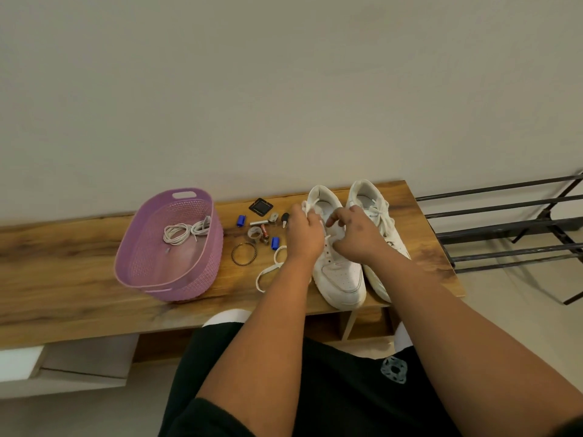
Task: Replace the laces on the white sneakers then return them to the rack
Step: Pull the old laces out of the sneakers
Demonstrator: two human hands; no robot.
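Two white sneakers stand side by side on the wooden bench point(63, 247), toes toward me. The left sneaker point(339, 275) has bare eyelets over most of its front. A white lace point(268, 272) trails from it in a loop onto the bench. My left hand point(303, 231) grips the lace at the shoe's left collar. My right hand point(356, 238) pinches the lace over the tongue. The right sneaker point(378, 216) is laced, partly hidden by my right forearm.
A purple basket point(148, 269) at left holds a coiled bundle of white laces point(184, 231). Between the basket and the shoes lie small items: blue caps, batteries, a bangle point(244, 253), a black square. A black metal shoe rack point(504, 225) stands to the right of the bench.
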